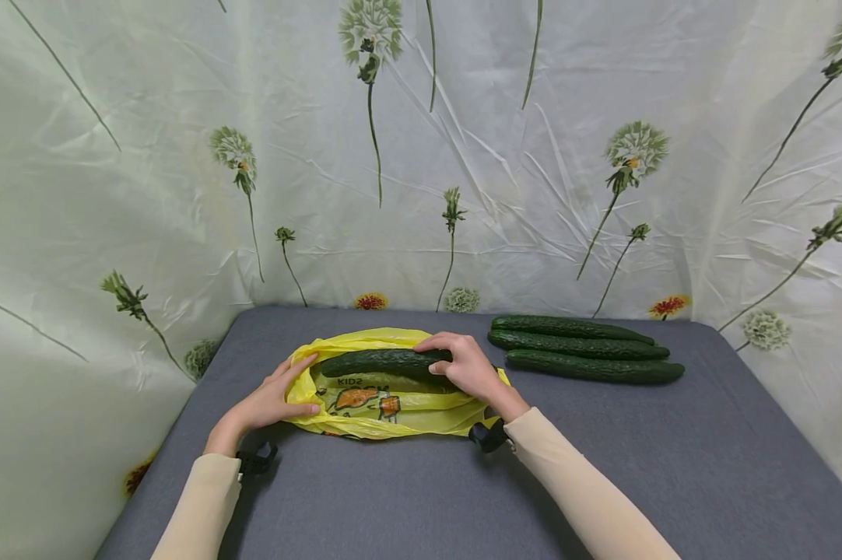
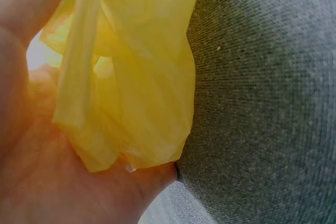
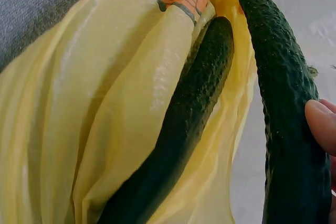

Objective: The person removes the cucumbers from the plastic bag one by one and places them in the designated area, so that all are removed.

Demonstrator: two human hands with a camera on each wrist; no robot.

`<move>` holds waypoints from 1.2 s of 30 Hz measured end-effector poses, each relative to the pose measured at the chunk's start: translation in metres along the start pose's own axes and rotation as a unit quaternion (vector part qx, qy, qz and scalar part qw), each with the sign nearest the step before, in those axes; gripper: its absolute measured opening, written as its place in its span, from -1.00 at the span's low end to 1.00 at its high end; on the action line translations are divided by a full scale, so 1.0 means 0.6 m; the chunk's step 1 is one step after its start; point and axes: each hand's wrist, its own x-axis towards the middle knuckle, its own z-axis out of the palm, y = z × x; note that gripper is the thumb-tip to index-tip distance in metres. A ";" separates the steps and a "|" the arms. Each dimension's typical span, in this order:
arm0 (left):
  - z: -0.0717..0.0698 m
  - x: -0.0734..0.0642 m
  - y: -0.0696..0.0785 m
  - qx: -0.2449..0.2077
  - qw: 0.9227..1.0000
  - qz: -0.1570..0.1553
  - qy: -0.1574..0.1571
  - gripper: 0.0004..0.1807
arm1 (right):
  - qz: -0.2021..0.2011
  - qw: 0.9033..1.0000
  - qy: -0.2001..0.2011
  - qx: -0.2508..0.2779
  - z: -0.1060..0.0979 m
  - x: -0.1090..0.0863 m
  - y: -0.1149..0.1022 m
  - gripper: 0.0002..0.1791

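A yellow plastic bag (image 1: 400, 425) with printed figures lies on its side, its mouth spread. At its left end my left hand (image 1: 270, 400) touches the rim with thumb and fingers apart and fairly straight. In the left wrist view, yellow film (image 2: 142, 87) bunches between thumb and fingers. My right hand (image 1: 466, 365) grips a dark green cucumber (image 1: 372, 361) near its right end, over the bag's mouth. Close up, the right wrist view shows the held cucumber (image 3: 286, 87) above a second cucumber (image 3: 189, 114) lying in the bag. The fingers' undersides are partly hidden.
Three cucumbers (image 1: 582, 348) lie side by side at the back right of the grey-covered table (image 1: 603, 467). A floral curtain (image 1: 498, 155) hangs behind and along the sides. Dark wrist straps (image 1: 489, 437) sit on both arms.
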 end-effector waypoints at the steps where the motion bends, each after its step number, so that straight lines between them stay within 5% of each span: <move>1: 0.000 0.000 0.000 0.000 1.000 0.000 0.000 -0.01 | 0.000 1.000 -0.001 0.001 -0.002 -0.001 0.000 -0.62; 36: 0.002 -0.002 0.002 0.004 1.000 -0.006 0.000 -0.01 | 0.037 0.998 0.034 0.025 -0.070 -0.059 0.053 -0.59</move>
